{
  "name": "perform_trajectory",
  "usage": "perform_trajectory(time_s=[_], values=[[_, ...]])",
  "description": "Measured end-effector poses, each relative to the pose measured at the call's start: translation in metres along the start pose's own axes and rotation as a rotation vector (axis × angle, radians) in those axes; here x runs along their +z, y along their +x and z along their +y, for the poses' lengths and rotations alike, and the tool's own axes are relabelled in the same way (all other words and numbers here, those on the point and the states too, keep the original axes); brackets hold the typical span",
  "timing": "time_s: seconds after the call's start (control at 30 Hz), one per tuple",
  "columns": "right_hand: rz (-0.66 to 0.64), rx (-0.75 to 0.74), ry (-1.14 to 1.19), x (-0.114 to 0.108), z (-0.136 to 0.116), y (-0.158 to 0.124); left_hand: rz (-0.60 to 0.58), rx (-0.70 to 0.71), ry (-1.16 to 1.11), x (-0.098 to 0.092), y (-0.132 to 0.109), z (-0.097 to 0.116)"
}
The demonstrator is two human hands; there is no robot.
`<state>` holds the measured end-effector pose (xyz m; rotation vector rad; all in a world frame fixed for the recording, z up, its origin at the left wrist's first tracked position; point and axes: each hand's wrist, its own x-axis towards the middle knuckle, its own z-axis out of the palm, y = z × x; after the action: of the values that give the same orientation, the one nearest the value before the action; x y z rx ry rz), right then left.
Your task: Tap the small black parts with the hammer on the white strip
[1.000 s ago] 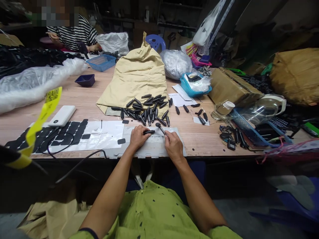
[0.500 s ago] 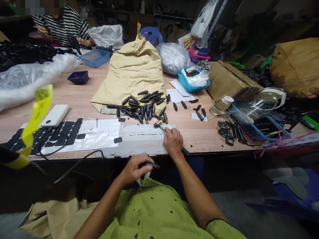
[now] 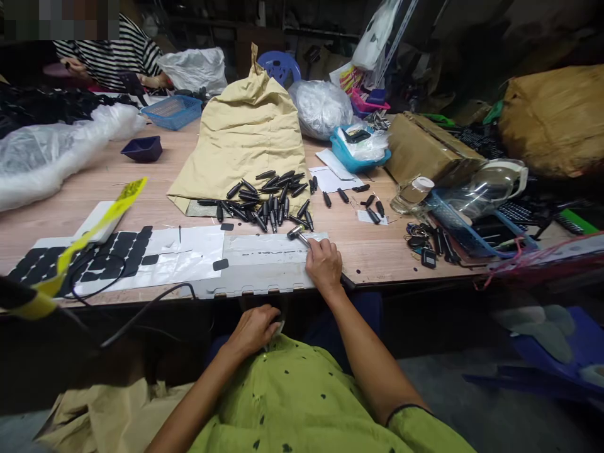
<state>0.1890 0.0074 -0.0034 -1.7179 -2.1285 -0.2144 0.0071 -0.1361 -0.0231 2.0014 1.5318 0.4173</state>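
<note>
- Metal-headed hammer [image 3: 295,233]: we see the right grip [image 3: 324,265] closed around it, head jutting just ahead, black handle end emerging behind.
- Left grip [image 3: 255,328]: nearer the body, in front of the bench [image 3: 370,257], fingers curled; we cannot tell whether they pinch anything.
- Black tapered pieces [image 3: 267,202]: heaped beyond both grips, many on beige cloth [image 3: 252,135].
- Grey sheet [image 3: 264,257]: left of the right grip.

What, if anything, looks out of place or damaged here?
Two flat black rounded pieces lie stray by the glossy white sheet's right edge, away from its orderly rows. A broken dark line, possibly wear, crosses the flat grey board beside the right hand.
</note>
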Motion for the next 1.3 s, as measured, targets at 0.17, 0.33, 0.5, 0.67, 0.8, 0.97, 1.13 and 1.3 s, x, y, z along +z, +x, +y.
perform_trajectory(time_s=[0.17,0.33,0.5,0.67,0.8,0.97,1.13,1.3], values=[[0.003,0.006,-0.007,0.001,0.001,0.000,0.216,0.178,0.056,-0.053,0.045,0.014],[-0.005,-0.017,0.002,0.000,0.001,0.001,0.525,-0.092,0.342,-0.102,0.126,-0.007],[-0.006,-0.016,0.005,0.000,-0.001,0.002,0.479,-0.137,0.398,-0.117,0.164,-0.024],[-0.008,-0.004,0.013,0.001,-0.002,0.002,0.443,-0.070,0.390,-0.116,0.161,-0.028],[-0.010,0.004,0.016,0.001,-0.003,0.003,0.474,0.011,0.329,-0.109,0.147,-0.023],[-0.016,0.012,0.030,0.000,-0.003,0.002,0.475,0.035,0.221,-0.088,0.129,-0.021],[-0.025,0.041,0.063,-0.001,-0.002,0.004,0.427,0.007,0.061,-0.074,0.123,-0.032],[-0.063,0.070,0.158,-0.006,0.003,0.007,0.431,-0.020,-0.019,-0.077,0.126,-0.037]])
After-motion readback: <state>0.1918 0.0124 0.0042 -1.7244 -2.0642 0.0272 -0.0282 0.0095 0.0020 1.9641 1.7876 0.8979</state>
